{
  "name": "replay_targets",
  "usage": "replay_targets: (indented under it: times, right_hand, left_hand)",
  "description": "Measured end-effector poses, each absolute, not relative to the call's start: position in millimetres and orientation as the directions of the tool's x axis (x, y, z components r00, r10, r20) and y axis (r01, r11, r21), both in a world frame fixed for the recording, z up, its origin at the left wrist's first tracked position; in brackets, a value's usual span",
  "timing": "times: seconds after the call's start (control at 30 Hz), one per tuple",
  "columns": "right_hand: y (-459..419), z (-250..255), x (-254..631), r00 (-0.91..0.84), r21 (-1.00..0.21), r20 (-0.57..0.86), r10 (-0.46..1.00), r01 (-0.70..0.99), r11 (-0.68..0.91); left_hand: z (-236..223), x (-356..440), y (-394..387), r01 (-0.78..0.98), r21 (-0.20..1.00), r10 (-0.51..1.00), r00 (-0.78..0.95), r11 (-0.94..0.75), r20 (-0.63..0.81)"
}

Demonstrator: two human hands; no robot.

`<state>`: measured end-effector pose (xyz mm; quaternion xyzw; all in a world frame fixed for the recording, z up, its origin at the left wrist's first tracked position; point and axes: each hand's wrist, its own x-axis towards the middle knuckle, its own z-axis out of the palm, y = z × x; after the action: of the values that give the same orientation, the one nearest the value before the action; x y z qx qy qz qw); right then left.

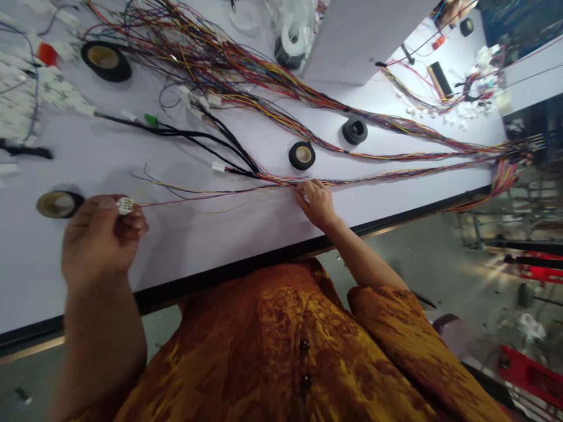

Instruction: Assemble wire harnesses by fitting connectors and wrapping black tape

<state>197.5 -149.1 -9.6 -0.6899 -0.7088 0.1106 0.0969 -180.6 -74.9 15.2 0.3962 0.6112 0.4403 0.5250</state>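
Note:
Between the thumb and fingers of my left hand (pixel 103 231) is a small white connector (pixel 125 205) with several holes in its face. A red wire runs from it to the right. My right hand (pixel 315 202) has its fingers closed on the wire bundle (pixel 373 177), at the table's middle. Loose wire ends (pixel 176 190) stretch leftward from that bundle, lying between both hands. Just above my right hand lies a black tape roll (pixel 302 155). Another tape roll (pixel 59 204) rests beside my left hand. Black-wrapped branches (pixel 193 136) join the bundle left of my right hand.
Thick bundles of coloured wires (pixel 281 82) cross the back of the table. More tape rolls (pixel 106 60) lie around, one dark roll (pixel 354 130) at right. White connectors (pixel 17 97) are heaped at far left. A white upright panel (pixel 365 41) stands at the back. The table's dark edge (pixel 246 264) runs before me.

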Motion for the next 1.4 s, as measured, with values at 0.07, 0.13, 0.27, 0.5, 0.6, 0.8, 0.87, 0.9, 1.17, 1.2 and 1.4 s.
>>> replay_targets:
  times: [0.07,0.13,0.27,0.5,0.6,0.8,0.87,0.9,1.17,1.2,1.4]
  right_hand:
    - [-157.2,-10.2,200.5,-0.076,-0.287,-0.017,0.997,0.955,0.068]
    - [-165.1,-8.6,203.0,-0.132,-0.3,-0.008,0.991,0.946,0.124]
    - [-172.9,3.4,196.5,-0.126,-0.397,0.069,0.99,0.907,0.143]
    - [-129.6,24.8,118.1,-0.292,-0.581,0.087,0.953,0.762,0.286]
    - [-100.4,23.9,69.5,-0.41,-0.593,0.034,0.911,0.726,0.349]
    - [-63.1,8.9,-16.1,-0.425,-0.401,-0.117,0.897,0.847,0.349]
    - [-58.3,4.7,-33.5,-0.42,-0.311,-0.13,0.898,0.878,0.365]
    - [-56.8,3.5,-38.7,-0.429,-0.288,-0.138,0.893,0.88,0.378]
    - [-43.2,5.3,-29.8,-0.5,-0.805,-0.162,0.851,0.566,0.179]
    - [-42.5,5.6,-29.8,-0.504,-0.861,-0.149,0.851,0.489,0.139]
    - [-46.6,1.7,-39.0,-0.556,-0.936,-0.147,0.818,0.345,0.066]
  left_hand:
    - [8.8,-179.5,-82.1,-0.081,0.945,0.926,-0.193,0.315,-0.325]
    - [2.2,-182.1,-92.0,-0.101,0.95,0.929,-0.203,0.296,-0.311]
    - [-6.9,-197.1,-114.5,0.054,0.96,0.957,-0.108,0.275,-0.268]
    - [-10.1,-210.6,-131.5,0.195,0.947,0.967,-0.081,0.254,-0.242]
    - [-11.9,-209.5,-130.8,0.233,0.942,0.969,-0.099,0.243,-0.226]
    - [-17.5,-209.5,-130.7,0.142,0.966,0.975,-0.069,0.217,-0.209]
    - [-19.7,-210.2,-130.2,0.097,0.973,0.977,-0.062,0.21,-0.204]
    - [-20.6,-210.5,-129.7,0.074,0.975,0.977,-0.059,0.209,-0.205]
    - [-22.0,-209.9,-122.9,-0.12,0.963,0.968,-0.035,0.241,-0.247]
    - [-22.4,-209.7,-122.2,-0.14,0.96,0.968,-0.037,0.241,-0.248]
    - [-25.1,-211.7,-120.0,-0.222,0.947,0.968,-0.042,0.233,-0.248]
